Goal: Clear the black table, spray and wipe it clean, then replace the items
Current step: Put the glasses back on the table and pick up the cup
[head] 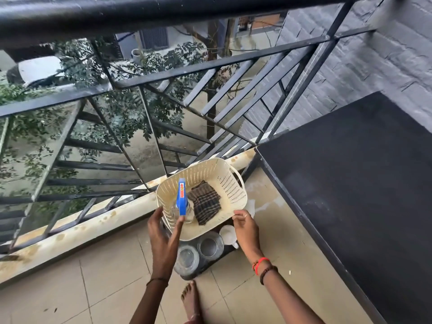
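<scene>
Balcony corner, seen from above your hands. The black railing (163,76) crosses the frame from 9 to 1 o'clock, with a leafy tree (131,108) showing through its bars. A grey brick wall (385,54) fills 2 o'clock. The black counter (350,171) runs from 3 down to 5 o'clock against that wall, its top bare, its near corner just beside the basket's handle.

You hold a cream perforated basket (240,197) at centre frame, low over the tiled floor (105,277) and close to the stained kerb (93,220) under the railing. Your left hand (163,232) grasps its rim at 8 o'clock, thumb outside and fingers reaching in beside the bottle. Your right hand (245,228) grasps the rim at 5 o'clock, thumb on top.

Inside, a clear spray bottle (181,197) with a blue trigger head stands at the basket's 9 o'clock side. A folded brown checked cloth (207,203) lies flat on the bottom at its centre, just beside the bottle.

Directly beneath the basket, at 6 o'clock, two round steel containers (187,257) and a white cup (228,232) sit close together on a dark base, partly hidden by the basket. Your bare foot (190,298) rests on the floor just below them.
</scene>
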Action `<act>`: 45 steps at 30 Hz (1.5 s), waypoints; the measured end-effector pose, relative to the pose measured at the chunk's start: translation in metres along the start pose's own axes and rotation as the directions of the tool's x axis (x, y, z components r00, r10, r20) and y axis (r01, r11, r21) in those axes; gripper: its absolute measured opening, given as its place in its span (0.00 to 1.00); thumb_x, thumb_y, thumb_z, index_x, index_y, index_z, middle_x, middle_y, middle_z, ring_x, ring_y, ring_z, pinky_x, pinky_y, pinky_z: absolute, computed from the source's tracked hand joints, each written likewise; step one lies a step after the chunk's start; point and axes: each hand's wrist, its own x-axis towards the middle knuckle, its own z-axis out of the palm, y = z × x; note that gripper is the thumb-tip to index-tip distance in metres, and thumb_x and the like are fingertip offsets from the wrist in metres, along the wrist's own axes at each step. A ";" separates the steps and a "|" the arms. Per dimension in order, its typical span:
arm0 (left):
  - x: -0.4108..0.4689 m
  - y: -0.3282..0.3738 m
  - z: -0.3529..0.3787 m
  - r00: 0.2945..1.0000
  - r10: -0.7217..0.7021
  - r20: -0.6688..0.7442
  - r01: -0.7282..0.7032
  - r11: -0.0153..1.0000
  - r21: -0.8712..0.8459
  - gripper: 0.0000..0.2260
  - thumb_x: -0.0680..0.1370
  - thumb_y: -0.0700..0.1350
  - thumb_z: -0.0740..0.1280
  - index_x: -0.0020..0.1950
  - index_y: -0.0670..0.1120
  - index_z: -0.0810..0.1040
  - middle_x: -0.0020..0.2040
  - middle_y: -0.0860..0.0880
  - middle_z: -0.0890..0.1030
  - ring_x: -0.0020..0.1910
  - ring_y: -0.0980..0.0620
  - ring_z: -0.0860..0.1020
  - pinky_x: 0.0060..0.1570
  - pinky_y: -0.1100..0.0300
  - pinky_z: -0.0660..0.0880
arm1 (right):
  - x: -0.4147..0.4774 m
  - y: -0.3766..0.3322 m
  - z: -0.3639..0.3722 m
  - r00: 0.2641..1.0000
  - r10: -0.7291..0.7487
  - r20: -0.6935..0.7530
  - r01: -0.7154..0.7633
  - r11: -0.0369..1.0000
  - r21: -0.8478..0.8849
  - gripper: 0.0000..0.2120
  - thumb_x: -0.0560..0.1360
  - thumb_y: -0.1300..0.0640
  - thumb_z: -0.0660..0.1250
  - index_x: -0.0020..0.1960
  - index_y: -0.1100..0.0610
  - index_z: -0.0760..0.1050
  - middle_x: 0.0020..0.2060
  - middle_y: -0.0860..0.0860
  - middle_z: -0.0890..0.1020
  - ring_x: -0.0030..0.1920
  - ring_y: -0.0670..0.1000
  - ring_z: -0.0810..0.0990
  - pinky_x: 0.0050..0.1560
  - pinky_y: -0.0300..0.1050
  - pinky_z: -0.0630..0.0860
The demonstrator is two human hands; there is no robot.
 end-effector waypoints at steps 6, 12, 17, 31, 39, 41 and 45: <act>-0.043 -0.016 -0.009 0.996 -0.064 -0.057 0.064 0.998 0.003 0.29 0.72 0.49 0.71 0.70 0.45 0.68 0.66 0.47 0.72 0.65 0.51 0.71 0.66 0.60 0.65 | -0.043 0.037 0.010 1.000 -0.015 0.025 0.016 1.000 -0.018 0.12 0.74 0.68 0.62 0.57 0.61 0.73 0.44 0.52 0.78 0.46 0.51 0.77 0.44 0.22 0.67; -0.065 -0.051 -0.013 0.987 -0.158 -0.012 0.159 0.984 0.086 0.32 0.71 0.53 0.71 0.71 0.45 0.67 0.66 0.45 0.70 0.67 0.47 0.69 0.68 0.54 0.65 | -0.062 0.073 0.029 0.984 -0.025 0.178 0.048 0.991 -0.129 0.31 0.71 0.59 0.69 0.71 0.61 0.61 0.65 0.54 0.70 0.65 0.52 0.70 0.62 0.36 0.67; -0.082 -0.089 -0.013 0.944 -0.246 0.218 0.192 0.951 0.244 0.49 0.63 0.63 0.77 0.75 0.42 0.62 0.71 0.44 0.66 0.71 0.48 0.65 0.68 0.56 0.62 | -0.058 0.085 0.040 0.952 -0.116 0.283 0.186 0.954 -0.235 0.52 0.64 0.54 0.78 0.76 0.61 0.49 0.73 0.54 0.58 0.73 0.51 0.55 0.73 0.44 0.56; -0.066 -0.130 0.011 0.932 -0.077 0.354 -0.043 0.946 0.320 0.42 0.65 0.60 0.73 0.71 0.38 0.65 0.64 0.42 0.73 0.64 0.44 0.72 0.64 0.48 0.71 | -0.021 0.107 0.068 0.892 -0.285 0.351 0.388 0.881 -0.272 0.52 0.61 0.53 0.79 0.75 0.61 0.52 0.72 0.55 0.61 0.72 0.50 0.58 0.66 0.27 0.46; -0.068 -0.121 0.010 0.943 -0.132 0.304 0.076 0.979 0.188 0.34 0.61 0.57 0.75 0.64 0.55 0.67 0.57 0.55 0.73 0.59 0.51 0.74 0.58 0.56 0.73 | -0.017 0.107 0.071 0.904 -0.278 0.324 0.371 0.887 -0.274 0.47 0.59 0.53 0.79 0.72 0.60 0.59 0.66 0.54 0.68 0.68 0.50 0.63 0.66 0.31 0.55; -0.068 -0.121 0.006 0.942 -0.149 0.301 0.089 0.975 0.204 0.37 0.60 0.57 0.75 0.66 0.48 0.68 0.59 0.50 0.73 0.59 0.49 0.75 0.59 0.54 0.74 | -0.018 0.106 0.070 0.907 -0.274 0.319 0.364 0.892 -0.268 0.46 0.59 0.53 0.79 0.71 0.59 0.60 0.66 0.53 0.69 0.67 0.50 0.64 0.67 0.34 0.58; -0.074 -0.119 -0.005 0.946 -0.153 0.286 0.086 0.968 0.235 0.41 0.60 0.59 0.75 0.68 0.44 0.67 0.61 0.48 0.73 0.59 0.49 0.74 0.57 0.59 0.72 | -0.024 0.105 0.066 0.909 -0.271 0.317 0.362 0.890 -0.278 0.46 0.59 0.53 0.79 0.70 0.59 0.60 0.66 0.53 0.69 0.67 0.50 0.65 0.64 0.30 0.55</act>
